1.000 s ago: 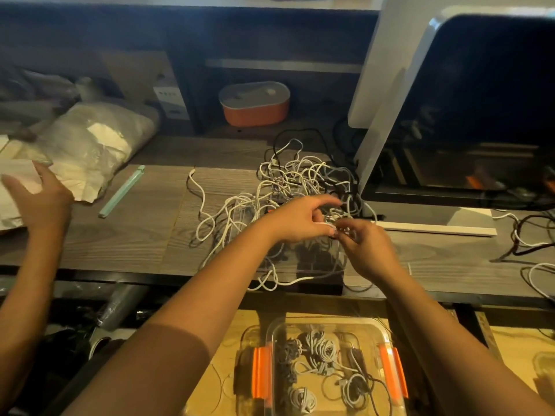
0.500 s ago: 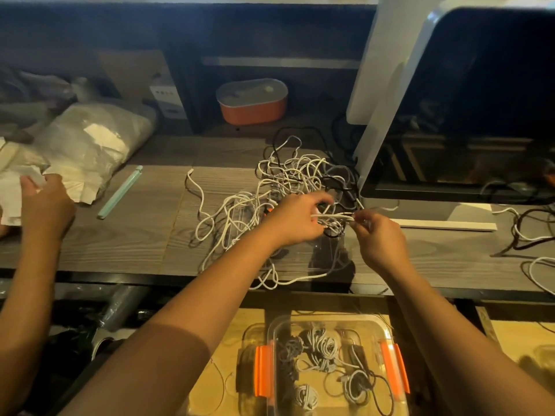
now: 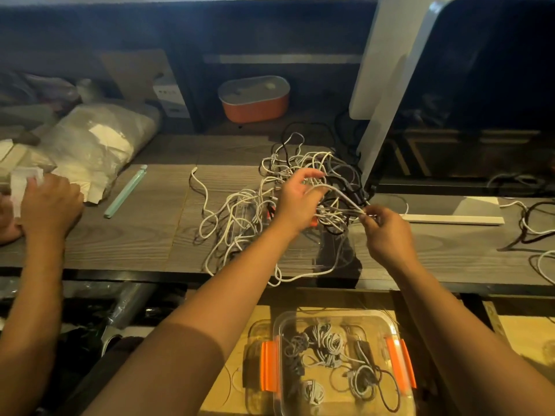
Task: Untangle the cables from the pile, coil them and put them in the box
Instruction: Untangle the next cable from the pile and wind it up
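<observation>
A tangled pile of white and dark cables (image 3: 240,211) lies on the wooden desk (image 3: 144,235). My left hand (image 3: 295,202) hovers over the pile's right part, its fingers curled round a white cable (image 3: 341,195). That cable arcs to the right to my right hand (image 3: 387,232), which pinches its end between thumb and fingertips. Below the desk edge stands a clear plastic box (image 3: 390,324) with orange clips. Several coiled cables (image 3: 329,345) lie inside it.
Another person's hand (image 3: 49,202) rests on papers at the left, beside a plastic bag (image 3: 96,139) and a green stick (image 3: 126,190). A monitor (image 3: 480,100) stands at the right, with an orange container (image 3: 255,99) behind and more cables (image 3: 534,226) at the far right.
My right hand has moved right and drawn the white cable out of the pile. My left hand has risen and its fingers have loosened. The other person's hand shifted on the papers.
</observation>
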Demonstrator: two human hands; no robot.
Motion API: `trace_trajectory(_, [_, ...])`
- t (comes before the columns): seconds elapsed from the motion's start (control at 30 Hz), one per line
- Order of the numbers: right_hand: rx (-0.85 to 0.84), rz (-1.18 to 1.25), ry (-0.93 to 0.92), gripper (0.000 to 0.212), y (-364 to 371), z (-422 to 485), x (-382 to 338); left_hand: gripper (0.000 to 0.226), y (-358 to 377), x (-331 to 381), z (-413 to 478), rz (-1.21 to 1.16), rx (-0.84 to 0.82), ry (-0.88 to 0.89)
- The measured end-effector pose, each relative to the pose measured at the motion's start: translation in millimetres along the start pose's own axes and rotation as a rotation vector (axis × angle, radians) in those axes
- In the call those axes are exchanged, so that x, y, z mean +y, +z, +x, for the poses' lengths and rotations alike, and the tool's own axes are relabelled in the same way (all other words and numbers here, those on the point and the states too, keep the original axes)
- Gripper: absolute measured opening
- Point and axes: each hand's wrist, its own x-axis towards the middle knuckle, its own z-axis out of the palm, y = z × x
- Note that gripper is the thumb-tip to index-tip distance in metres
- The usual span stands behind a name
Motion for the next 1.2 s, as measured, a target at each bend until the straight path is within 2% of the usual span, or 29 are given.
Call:
trace_trajectory(0.03, [0.013, 0.003, 0.019, 0.026, -1.0, 0.2, 2.7, 0.005, -3.9, 4.0, 4.1, 0.278, -0.094, 0.042])
trace_trajectory(0.1, [0.023, 0.023, 0.056, 0.025, -3.5, -0.3, 9.4, 0.02, -13.3, 14.4, 8.6, 0.844, -0.282, 0.043])
trace_trajectory(0.13, [0.015, 0.027, 0.057, 0.024, -4.4, -1.9, 11.7, 0.031, -17.3, 19.9, 9.0, 1.03, -0.334, 0.016])
trace_trajectory(0.23, [0.013, 0.074, 0.038, 0.029, -8.8, -6.4, 13.9, 0.063, -22.6, 28.1, 7.1, 1.234, -0.338, 0.036])
trace_trajectory(0.33, [0.056, 0.038, 0.056, 0.028, -16.0, -5.4, 13.5, 0.074, -25.7, 32.0, 7.4, 1.229, -0.337, 0.07])
trace_trajectory(0.4, [0.041, -0.01, 0.018, 0.029, -19.9, -5.7, 15.1, 0.076, -20.7, 35.0, 4.2, 1.236, -0.359, 0.218])
trace_trajectory(0.47, [0.003, -0.033, -0.068, 0.028, -22.2, -11.1, 10.6, 0.07, -7.6, 32.2, -0.1, 1.216, -0.338, 0.456])
trace_trajectory(0.53, [0.019, -0.064, -0.177, 0.025, -23.1, -16.5, 4.6, 0.061, 10.7, 23.4, -3.7, 1.145, -0.382, 0.602])
trace_trajectory(0.63, [0.083, -0.083, -0.329, 0.013, -26.3, -23.2, -6.7, 0.04, 29.4, 2.4, -4.3, 1.093, -0.361, 0.622])
trace_trajectory(0.67, [0.085, -0.01, -0.345, 0.014, -26.2, -26.7, -11.2, 0.033, 31.9, -3.3, -3.8, 1.078, -0.34, 0.602])
trace_trajectory(0.73, [0.048, 0.309, -0.269, 0.021, -25.4, -34.2, -17.6, 0.023, 34.7, -10.7, -2.5, 1.05, -0.28, 0.544])
trace_trajectory(0.8, [0.008, 0.729, -0.13, 0.026, -30.8, -42.5, -29.3, 0.021, 35.2, -14.3, 2.5, 1.051, -0.206, 0.467])
trace_trajectory(0.87, [0.07, 1.01, -0.025, 0.027, -40.3, -46.4, -38.2, 0.023, 30.7, -18.1, 11.0, 1.117, -0.17, 0.346])
trace_trajectory(0.9, [0.138, 0.999, -0.003, 0.025, -46.2, -46.6, -41.1, 0.025, 27.7, -20.6, 16.0, 1.157, -0.163, 0.274])
trace_trajectory(0.93, [0.179, 0.875, -0.005, 0.018, -52.0, -44.4, -42.8, 0.026, 24.9, -23.6, 20.2, 1.189, -0.154, 0.234])
trace_trajectory(0.97, [0.149, 0.691, -0.014, 0.008, -56.2, -41.8, -43.3, 0.027, 22.6, -24.4, 21.4, 1.215, -0.141, 0.224])
trace_trajectory(1.03, [-0.118, 0.276, 0.025, 0.021, -56.0, -37.2, -41.8, 0.027, 22.0, -23.8, 23.4, 1.25, -0.104, 0.27])
trace_trajectory(1.1, [-0.45, -0.062, 0.089, 0.02, -45.6, -37.2, -37.4, 0.026, 26.0, -19.1, 23.6, 1.227, -0.079, 0.312])
trace_trajectory(1.13, [-0.524, -0.123, 0.091, 0.014, -41.0, -40.2, -36.5, 0.026, 26.4, -19.0, 23.0, 1.221, -0.079, 0.324])
trace_trajectory(1.2, [-0.493, 0.033, 0.023, 0.018, -34.4, -42.1, -34.0, 0.024, 22.2, -23.3, 24.4, 1.197, -0.085, 0.341])
